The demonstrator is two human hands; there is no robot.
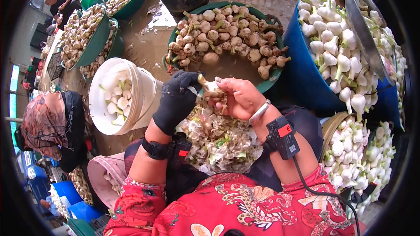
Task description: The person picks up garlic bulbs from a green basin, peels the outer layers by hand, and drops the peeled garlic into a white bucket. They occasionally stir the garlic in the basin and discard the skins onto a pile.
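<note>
A garlic bulb [211,89] with brownish, loose outer skin is held up between my two hands. My left hand [177,100], in a black glove, is closed at the bulb's stem end. From the other side, the bare thumb and fingers of my right hand [243,98] pinch the bulb and its skin. Below them, a heap of peeled garlic skins [221,137] fills the space over my lap. A green basin [272,85] just beyond my hands carries many unpeeled, dirty garlic bulbs [236,41].
At left stands a white bucket [98,113] with cleaned bulbs, and a pink bucket [103,170] below it. A blue tub [297,61] heaped with white garlic is at right, a metal bowl [365,22] above it. Another person [65,4] bends at the far left.
</note>
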